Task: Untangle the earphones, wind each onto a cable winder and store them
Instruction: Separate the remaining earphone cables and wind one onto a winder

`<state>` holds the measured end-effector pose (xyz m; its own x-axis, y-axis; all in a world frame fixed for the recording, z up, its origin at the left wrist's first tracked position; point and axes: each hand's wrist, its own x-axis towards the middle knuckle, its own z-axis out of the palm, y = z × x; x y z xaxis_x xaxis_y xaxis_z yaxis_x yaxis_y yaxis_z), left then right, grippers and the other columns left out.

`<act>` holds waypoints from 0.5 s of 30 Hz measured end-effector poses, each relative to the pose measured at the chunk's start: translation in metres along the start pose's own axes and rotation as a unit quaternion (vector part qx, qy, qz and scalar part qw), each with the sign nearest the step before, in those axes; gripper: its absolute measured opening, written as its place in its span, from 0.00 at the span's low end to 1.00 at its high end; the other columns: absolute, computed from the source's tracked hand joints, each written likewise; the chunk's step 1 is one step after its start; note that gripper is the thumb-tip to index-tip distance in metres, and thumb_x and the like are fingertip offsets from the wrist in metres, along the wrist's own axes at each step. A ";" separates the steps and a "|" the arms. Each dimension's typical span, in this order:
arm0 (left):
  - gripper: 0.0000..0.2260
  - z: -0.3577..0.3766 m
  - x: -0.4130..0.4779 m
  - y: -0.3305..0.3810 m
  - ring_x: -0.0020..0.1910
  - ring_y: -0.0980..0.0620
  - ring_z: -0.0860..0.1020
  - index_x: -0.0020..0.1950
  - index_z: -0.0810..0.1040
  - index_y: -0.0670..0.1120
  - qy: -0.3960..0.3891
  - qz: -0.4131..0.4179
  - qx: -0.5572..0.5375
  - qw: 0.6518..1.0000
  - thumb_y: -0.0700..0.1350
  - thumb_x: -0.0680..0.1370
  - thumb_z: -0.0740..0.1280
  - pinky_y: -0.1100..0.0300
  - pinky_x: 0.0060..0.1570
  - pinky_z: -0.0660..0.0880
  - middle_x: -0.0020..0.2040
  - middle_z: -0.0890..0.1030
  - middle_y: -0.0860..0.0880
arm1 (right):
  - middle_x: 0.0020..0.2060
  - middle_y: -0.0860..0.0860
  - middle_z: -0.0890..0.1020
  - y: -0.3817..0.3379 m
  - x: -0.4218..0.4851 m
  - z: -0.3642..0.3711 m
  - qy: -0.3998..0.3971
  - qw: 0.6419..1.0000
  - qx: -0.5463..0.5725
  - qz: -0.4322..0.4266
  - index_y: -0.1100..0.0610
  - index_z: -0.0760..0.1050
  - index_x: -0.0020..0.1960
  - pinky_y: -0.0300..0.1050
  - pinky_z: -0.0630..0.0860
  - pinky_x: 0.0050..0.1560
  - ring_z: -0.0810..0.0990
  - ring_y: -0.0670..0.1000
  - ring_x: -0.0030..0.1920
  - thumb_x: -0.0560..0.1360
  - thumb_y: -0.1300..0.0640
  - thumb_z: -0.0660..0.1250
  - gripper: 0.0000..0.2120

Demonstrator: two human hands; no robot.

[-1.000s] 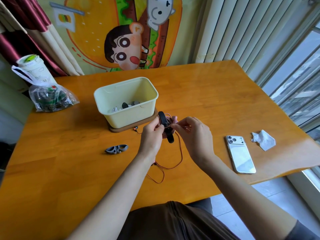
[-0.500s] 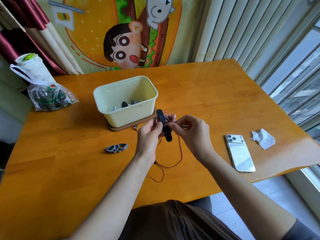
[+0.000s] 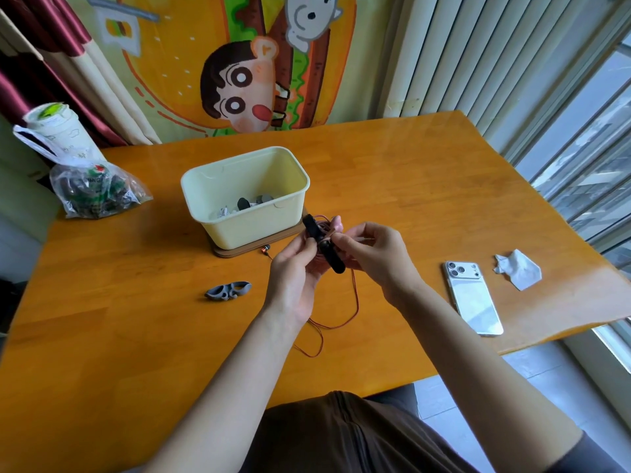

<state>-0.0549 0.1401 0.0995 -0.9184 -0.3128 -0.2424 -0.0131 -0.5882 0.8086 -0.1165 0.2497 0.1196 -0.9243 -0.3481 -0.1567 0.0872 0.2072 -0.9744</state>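
Note:
Above the table's middle, my left hand (image 3: 294, 271) grips a black cable winder (image 3: 324, 245) with red-brown earphone cable (image 3: 355, 295) coiled on it. My right hand (image 3: 372, 256) pinches the cable right beside the winder. The loose cable hangs down to the table in a loop; one earbud (image 3: 266, 248) lies by the box base. A grey cable winder (image 3: 227, 290) lies on the table to the left. The cream storage box (image 3: 218, 186) behind holds wound earphones.
A white phone (image 3: 473, 297) and a crumpled tissue (image 3: 518, 269) lie at the right. A clear bag of items (image 3: 94, 192) and a paper cup (image 3: 56, 131) sit at the far left corner. The wooden table (image 3: 136, 336) ends near my body and right.
My hands have stayed nearly in place with small shifts around the winder; the right fingers have moved closer to it with the cable.

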 end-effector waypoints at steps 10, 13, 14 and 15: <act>0.13 0.002 -0.002 0.003 0.59 0.52 0.80 0.58 0.80 0.44 0.015 0.022 0.046 0.999 0.39 0.83 0.56 0.60 0.54 0.76 0.56 0.83 0.47 | 0.34 0.50 0.83 0.013 -0.005 0.007 0.081 0.994 -0.047 -0.063 0.56 0.77 0.41 0.43 0.81 0.38 0.83 0.47 0.36 0.71 0.56 0.73 0.06; 0.15 0.003 -0.001 0.003 0.59 0.51 0.79 0.59 0.79 0.46 0.006 0.046 0.039 0.998 0.37 0.84 0.53 0.57 0.58 0.76 0.57 0.83 0.47 | 0.37 0.54 0.83 0.010 -0.005 0.009 0.079 0.992 0.096 0.002 0.59 0.77 0.44 0.40 0.79 0.38 0.84 0.49 0.36 0.71 0.59 0.73 0.06; 0.15 0.004 -0.001 0.003 0.59 0.51 0.79 0.59 0.79 0.45 0.007 0.054 0.038 0.998 0.37 0.84 0.53 0.57 0.58 0.76 0.57 0.83 0.47 | 0.38 0.54 0.83 0.011 -0.005 0.009 0.080 0.988 0.132 0.016 0.59 0.77 0.45 0.38 0.79 0.38 0.83 0.49 0.36 0.71 0.59 0.73 0.06; 0.15 0.005 0.000 0.002 0.59 0.51 0.79 0.60 0.78 0.44 0.010 0.060 0.038 0.997 0.37 0.84 0.53 0.57 0.57 0.77 0.57 0.83 0.47 | 0.39 0.54 0.83 0.011 -0.006 0.010 0.077 0.983 0.164 0.028 0.58 0.77 0.46 0.38 0.78 0.39 0.83 0.48 0.37 0.71 0.59 0.73 0.06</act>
<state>-0.0568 0.1428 0.1045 -0.9075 -0.3920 -0.1512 0.0658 -0.4880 0.8703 -0.1064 0.2452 0.1083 -0.9578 -0.1967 -0.2097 0.2313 -0.0937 -0.9684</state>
